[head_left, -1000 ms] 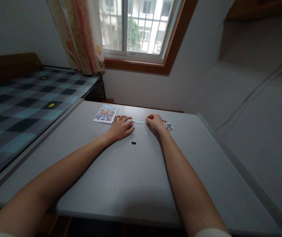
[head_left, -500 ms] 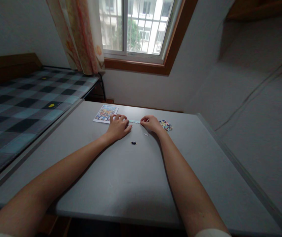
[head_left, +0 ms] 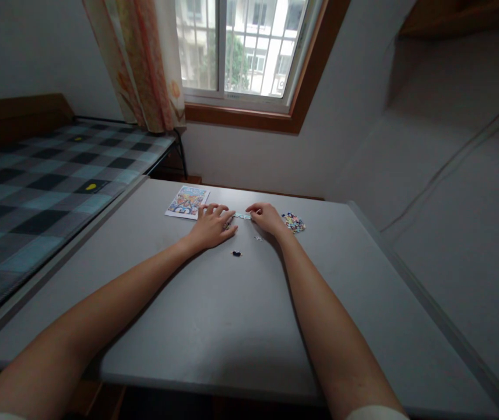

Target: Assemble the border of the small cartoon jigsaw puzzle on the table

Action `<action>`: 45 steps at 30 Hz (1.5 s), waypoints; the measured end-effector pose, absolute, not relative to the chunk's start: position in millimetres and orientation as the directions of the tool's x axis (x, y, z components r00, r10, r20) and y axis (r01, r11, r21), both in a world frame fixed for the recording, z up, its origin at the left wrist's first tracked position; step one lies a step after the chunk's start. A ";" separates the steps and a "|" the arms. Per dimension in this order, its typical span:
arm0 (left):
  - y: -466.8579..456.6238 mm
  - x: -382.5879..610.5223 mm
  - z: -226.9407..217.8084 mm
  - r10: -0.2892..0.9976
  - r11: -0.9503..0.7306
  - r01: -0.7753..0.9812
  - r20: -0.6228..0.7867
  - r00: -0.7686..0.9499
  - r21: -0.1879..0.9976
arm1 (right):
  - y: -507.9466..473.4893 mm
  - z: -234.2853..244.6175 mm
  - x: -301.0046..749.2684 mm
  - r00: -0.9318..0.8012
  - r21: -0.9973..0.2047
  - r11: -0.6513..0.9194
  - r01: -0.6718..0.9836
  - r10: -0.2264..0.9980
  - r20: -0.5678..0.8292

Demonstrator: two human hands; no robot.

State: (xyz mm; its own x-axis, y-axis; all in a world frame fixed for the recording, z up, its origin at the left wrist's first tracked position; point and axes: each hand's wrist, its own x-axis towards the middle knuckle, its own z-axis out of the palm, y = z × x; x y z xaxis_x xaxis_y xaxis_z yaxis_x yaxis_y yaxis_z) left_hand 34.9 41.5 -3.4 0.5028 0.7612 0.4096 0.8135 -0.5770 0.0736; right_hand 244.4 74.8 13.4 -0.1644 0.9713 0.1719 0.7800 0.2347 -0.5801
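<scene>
A narrow strip of joined, pale blue jigsaw puzzle pieces [head_left: 242, 216] lies on the table between my hands. My left hand [head_left: 213, 226] rests over its left end with the fingers spread and curved, hiding part of it. At the right end, my right hand [head_left: 269, 219] has thumb and forefinger pinched together on what looks like a puzzle piece, mostly covered by the fingers. Closer to me lie a few small pale pieces [head_left: 258, 238] and a dark joined piece [head_left: 236, 254].
A heap of mixed-colour puzzle pieces [head_left: 293, 222] sits just right of my right hand. Behind my left hand lies a printed colour picture sheet [head_left: 187, 201]. The grey-white table [head_left: 214, 326] adjoins a bed with a checked cover [head_left: 57, 181]; walls stand behind and right.
My left hand has shifted slightly right along the strip, uncovering more of the picture sheet. The strip and my right hand have also moved a little to the right.
</scene>
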 end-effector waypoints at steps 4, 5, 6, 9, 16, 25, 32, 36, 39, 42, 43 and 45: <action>41.7 34.7 -2.8 0.759 -0.597 0.798 0.376 0.531 0.079 | 72.6 9.3 237.7 -0.235 -0.502 0.310 0.808 0.950 0.208; 41.8 34.8 -2.6 0.761 -0.598 0.797 0.369 0.534 0.081 | 72.6 8.1 236.9 -0.244 -0.489 0.318 0.812 0.947 0.210; 41.9 35.0 -2.4 0.763 -0.597 0.798 0.363 0.535 0.080 | 72.7 7.1 236.3 -0.252 -0.474 0.326 0.818 0.944 0.215; 41.6 36.4 -1.7 0.770 -0.577 0.812 0.387 0.507 0.085 | 73.1 4.8 235.3 -0.260 -0.419 0.344 0.840 0.934 0.244; 42.7 34.0 2.5 0.811 -0.401 0.881 0.545 0.213 0.253 | 71.6 14.6 235.3 -0.216 -0.440 0.358 0.824 0.915 0.340; 41.3 23.6 37.2 0.805 -0.414 0.823 0.579 0.132 0.389 | 50.5 9.2 245.4 -0.236 -0.446 0.376 0.812 0.911 0.338; 12.8 18.0 30.1 0.756 -0.599 0.786 0.432 0.492 0.152 | 33.7 -12.8 242.3 -0.228 -0.394 0.385 0.835 0.893 0.389; -4.1 8.4 12.1 0.707 -0.636 0.767 0.466 0.532 0.088 | 32.2 -13.1 242.5 -0.226 -0.361 0.373 0.855 0.894 0.387; -9.9 4.6 8.1 0.710 -0.643 0.759 0.453 0.539 0.103 | 30.2 -12.1 242.9 -0.214 -0.354 0.352 0.866 0.902 0.374; -11.2 4.8 6.7 0.696 -0.664 0.740 0.454 0.557 0.111 | 27.6 -10.2 241.6 -0.210 -0.334 0.334 0.881 0.910 0.357; -11.0 5.3 5.9 0.688 -0.675 0.731 0.448 0.571 0.105 | 26.8 -9.4 241.0 -0.212 -0.326 0.332 0.885 0.912 0.352; -10.4 6.2 4.0 0.678 -0.692 0.716 0.425 0.600 0.092 | 25.5 -8.1 240.2 -0.222 -0.312 0.333 0.890 0.913 0.342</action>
State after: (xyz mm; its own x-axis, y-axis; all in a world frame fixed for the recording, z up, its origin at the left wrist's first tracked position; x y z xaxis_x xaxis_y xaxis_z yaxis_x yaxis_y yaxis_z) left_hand 6.2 -10.4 4.0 0.6003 0.6778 0.4245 0.7162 -0.6918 0.0918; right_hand 240.2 25.5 -8.1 -0.2224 0.9131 0.3416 0.8897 0.3334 -0.3119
